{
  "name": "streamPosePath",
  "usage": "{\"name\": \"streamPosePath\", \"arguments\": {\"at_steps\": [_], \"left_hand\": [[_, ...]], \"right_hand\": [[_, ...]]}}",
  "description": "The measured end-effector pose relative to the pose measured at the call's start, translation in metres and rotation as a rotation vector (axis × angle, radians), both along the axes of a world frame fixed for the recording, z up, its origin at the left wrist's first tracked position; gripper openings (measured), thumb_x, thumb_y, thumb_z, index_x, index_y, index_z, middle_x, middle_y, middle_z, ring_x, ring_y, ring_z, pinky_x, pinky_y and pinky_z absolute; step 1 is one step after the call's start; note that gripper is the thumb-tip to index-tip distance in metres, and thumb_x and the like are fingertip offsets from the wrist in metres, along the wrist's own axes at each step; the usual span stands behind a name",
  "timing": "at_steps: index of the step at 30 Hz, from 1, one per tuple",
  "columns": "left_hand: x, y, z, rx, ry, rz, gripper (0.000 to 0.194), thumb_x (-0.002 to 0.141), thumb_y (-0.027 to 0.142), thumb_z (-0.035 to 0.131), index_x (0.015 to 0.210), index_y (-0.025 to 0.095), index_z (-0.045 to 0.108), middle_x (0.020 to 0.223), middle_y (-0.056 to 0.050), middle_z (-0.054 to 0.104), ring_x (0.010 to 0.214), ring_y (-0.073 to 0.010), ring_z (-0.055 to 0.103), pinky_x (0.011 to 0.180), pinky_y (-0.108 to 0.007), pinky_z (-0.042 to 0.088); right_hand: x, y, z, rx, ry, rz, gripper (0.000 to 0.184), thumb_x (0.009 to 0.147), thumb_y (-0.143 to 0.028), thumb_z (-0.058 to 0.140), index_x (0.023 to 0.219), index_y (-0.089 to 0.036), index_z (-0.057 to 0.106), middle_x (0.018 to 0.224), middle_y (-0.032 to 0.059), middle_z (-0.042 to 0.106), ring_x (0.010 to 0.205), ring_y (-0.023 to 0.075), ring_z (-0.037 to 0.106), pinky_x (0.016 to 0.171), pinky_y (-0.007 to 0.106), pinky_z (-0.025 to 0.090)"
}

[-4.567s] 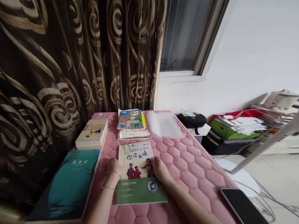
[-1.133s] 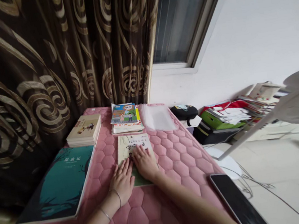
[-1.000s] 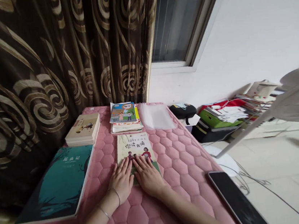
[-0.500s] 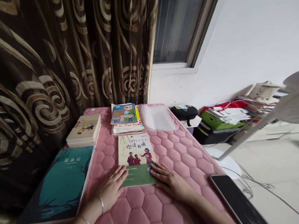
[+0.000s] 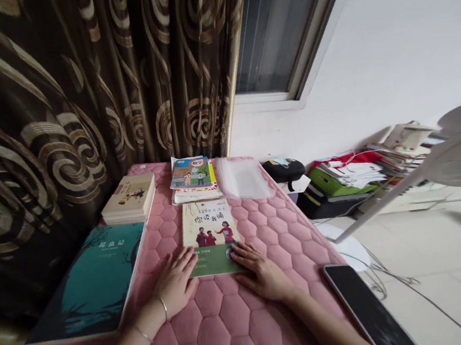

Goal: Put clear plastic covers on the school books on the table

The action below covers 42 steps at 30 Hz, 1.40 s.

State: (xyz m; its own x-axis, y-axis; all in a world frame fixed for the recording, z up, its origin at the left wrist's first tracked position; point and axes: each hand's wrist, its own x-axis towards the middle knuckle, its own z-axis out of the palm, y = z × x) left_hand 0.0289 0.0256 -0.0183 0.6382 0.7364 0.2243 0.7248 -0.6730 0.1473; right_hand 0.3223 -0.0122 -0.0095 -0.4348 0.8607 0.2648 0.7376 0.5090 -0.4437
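A cream and green paperback book lies flat on the pink quilted cover, three printed figures on its front. My left hand rests at its lower left edge, fingers stretched out and the tips touching the cover. On the opposite side, my right hand lies with spread fingers over the lower right edge. Neither hand grips the book. Just beyond its top edge sits a stack of schoolbooks, and clear plastic book covers lie beside that stack.
To the left are a large teal book and a stack of beige books, close to the patterned curtain. A dark-screened tablet or phone lies along the right edge. A white fan stands on the floor at right.
The cream and green book has slid slightly away from me, nearer the schoolbook stack. Both hands have stayed at its sides, and my left thumb now reaches closer to its lower edge.
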Motion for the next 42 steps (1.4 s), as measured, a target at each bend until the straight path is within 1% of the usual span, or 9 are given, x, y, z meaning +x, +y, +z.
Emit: {"name": "streamPosePath", "arguments": {"at_steps": [2,5,8,11,17,23,26,30,42], "left_hand": [[0.014,-0.006,0.006,-0.018,-0.014,0.027,0.048,0.086,0.028,0.053,0.134,0.021,0.051,0.145,-0.011,0.046,0.136,-0.0291,0.038,0.111,-0.059,0.027],[0.038,-0.013,0.013,-0.038,-0.082,0.008,0.033,0.086,0.022,0.053,0.118,0.022,0.062,0.133,-0.010,0.058,0.132,-0.0274,0.044,0.113,-0.060,0.024],[0.051,-0.014,0.013,-0.046,-0.146,-0.001,0.028,0.085,0.013,0.049,0.105,0.023,0.067,0.122,-0.007,0.065,0.127,-0.0250,0.049,0.114,-0.061,0.022],[0.051,-0.014,0.010,-0.027,-0.181,0.007,0.025,0.084,0.010,0.050,0.096,0.022,0.068,0.117,-0.006,0.067,0.124,-0.0247,0.052,0.114,-0.060,0.023],[0.031,-0.013,0.009,0.027,-0.210,0.025,0.019,0.085,0.013,0.054,0.092,0.023,0.069,0.114,-0.005,0.068,0.117,-0.0233,0.057,0.111,-0.057,0.032],[-0.007,-0.011,0.008,0.050,-0.251,0.069,0.016,0.085,0.020,0.058,0.095,0.025,0.069,0.121,-0.004,0.065,0.121,-0.0243,0.054,0.108,-0.055,0.038],[-0.020,-0.010,0.003,0.021,-0.303,0.077,0.019,0.087,0.022,0.055,0.099,0.026,0.069,0.126,-0.003,0.062,0.119,-0.0224,0.056,0.104,-0.047,0.046],[-0.025,-0.009,0.000,-0.058,-0.341,0.065,0.023,0.089,0.020,0.051,0.103,0.025,0.069,0.128,-0.003,0.061,0.113,-0.0183,0.061,0.098,-0.037,0.052],[-0.026,-0.011,0.002,-0.073,-0.357,0.054,0.030,0.089,0.016,0.047,0.107,0.027,0.068,0.129,-0.001,0.060,0.117,-0.0178,0.058,0.100,-0.036,0.051]], "right_hand": [[-0.013,-0.002,0.001,0.021,0.013,-0.068,0.050,0.086,-0.041,0.060,0.131,-0.020,0.057,0.139,0.0121,0.051,0.136,0.0285,0.038,0.113,0.053,0.030],[-0.040,-0.003,0.001,0.049,0.050,-0.145,0.031,0.083,-0.038,0.065,0.110,-0.023,0.070,0.128,0.0097,0.061,0.128,0.0281,0.048,0.110,0.051,0.034],[-0.062,-0.003,0.000,0.038,0.063,-0.169,0.021,0.084,-0.032,0.065,0.102,-0.025,0.072,0.123,0.0058,0.065,0.122,0.0251,0.053,0.109,0.047,0.035],[-0.069,-0.001,-0.002,0.037,0.073,-0.172,0.018,0.084,-0.029,0.065,0.100,-0.025,0.071,0.123,0.0043,0.066,0.120,0.0233,0.054,0.110,0.045,0.034],[-0.054,-0.001,-0.006,0.025,0.084,-0.194,0.015,0.084,-0.028,0.065,0.097,-0.025,0.072,0.121,0.0042,0.066,0.122,0.0240,0.054,0.109,0.047,0.035],[-0.012,-0.008,-0.015,0.046,0.120,-0.260,0.019,0.085,-0.031,0.063,0.101,-0.025,0.071,0.123,0.0056,0.065,0.123,0.0259,0.052,0.105,0.050,0.040],[0.006,-0.011,-0.017,0.014,0.181,-0.264,0.020,0.085,-0.032,0.062,0.101,-0.025,0.072,0.122,0.0056,0.065,0.122,0.0244,0.054,0.102,0.046,0.045],[0.015,-0.012,-0.016,-0.055,0.217,-0.230,0.023,0.086,-0.031,0.061,0.105,-0.025,0.072,0.124,0.0044,0.064,0.124,0.0226,0.052,0.104,0.043,0.045],[0.015,-0.011,-0.017,-0.096,0.240,-0.230,0.026,0.088,-0.031,0.057,0.109,-0.028,0.071,0.127,0.0031,0.062,0.128,0.0239,0.049,0.106,0.047,0.043]]}}
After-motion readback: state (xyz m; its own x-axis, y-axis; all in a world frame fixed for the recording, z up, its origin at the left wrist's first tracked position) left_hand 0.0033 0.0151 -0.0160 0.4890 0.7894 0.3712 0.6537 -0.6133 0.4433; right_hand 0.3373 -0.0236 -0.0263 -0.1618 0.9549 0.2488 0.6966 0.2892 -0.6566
